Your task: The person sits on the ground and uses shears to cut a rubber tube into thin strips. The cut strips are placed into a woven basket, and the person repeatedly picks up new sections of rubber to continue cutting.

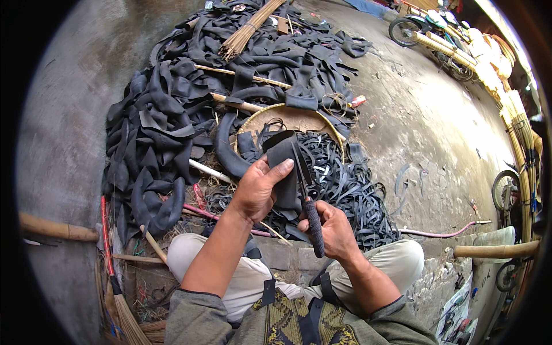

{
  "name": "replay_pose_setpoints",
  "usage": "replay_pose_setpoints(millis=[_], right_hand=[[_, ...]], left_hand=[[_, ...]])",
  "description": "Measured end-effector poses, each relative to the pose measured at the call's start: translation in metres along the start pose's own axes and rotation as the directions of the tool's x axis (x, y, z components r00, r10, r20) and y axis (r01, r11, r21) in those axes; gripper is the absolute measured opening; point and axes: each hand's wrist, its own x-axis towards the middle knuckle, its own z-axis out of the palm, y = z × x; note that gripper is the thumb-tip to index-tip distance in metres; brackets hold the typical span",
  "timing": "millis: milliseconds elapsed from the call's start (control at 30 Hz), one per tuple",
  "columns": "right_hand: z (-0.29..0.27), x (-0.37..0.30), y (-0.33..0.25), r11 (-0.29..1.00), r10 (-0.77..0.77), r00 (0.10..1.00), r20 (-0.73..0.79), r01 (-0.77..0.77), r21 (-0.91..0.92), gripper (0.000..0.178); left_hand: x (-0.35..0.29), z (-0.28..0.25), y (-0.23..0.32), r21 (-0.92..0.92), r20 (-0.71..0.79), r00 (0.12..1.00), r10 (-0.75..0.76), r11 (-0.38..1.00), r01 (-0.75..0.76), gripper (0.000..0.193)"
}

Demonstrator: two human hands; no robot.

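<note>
While my left hand (259, 187) pinches a black rubber piece (280, 154) in front of the round tray (329, 122), my right hand (334, 230) grips the wrapped handle of the scissors (314, 225), blades at the piece's right edge; many narrow strips (363, 201) already lie heaped ahead; judging by the pile of wide pieces (164, 109), much cutting seems left, this one included.

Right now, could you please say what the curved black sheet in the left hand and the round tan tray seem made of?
The curved black sheet looks like matte rubber, judging by its smooth bend. The round tan tray is probably bamboo, unpolished, given its yellowish, ribbed rim.
</note>
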Motion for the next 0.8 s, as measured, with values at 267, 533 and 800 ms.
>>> replay_pose_setpoints(millis=[267,533,800], right_hand=[[0.001,0.007,0.005,0.985,-0.118,0.989,-0.09,0.105,-0.134,0.045],[0.003,0.0,-0.001,0.992,-0.061,0.996,-0.062,0.053,-0.117,0.043],[-0.007,0.003,-0.013,0.933,-0.138,0.983,-0.12,0.089,-0.348,0.061]], left_hand=[[-0.008,0.009,-0.004,0.267,0.031,0.995,0.09,0.959,-0.095,0.038],[0.003,0.0,0.007,-0.032,-0.013,1.0,0.006,0.999,-0.006,0.042],[-0.004,0.009,-0.008,0.267,0.05,0.99,0.135,0.953,-0.144,0.05]])
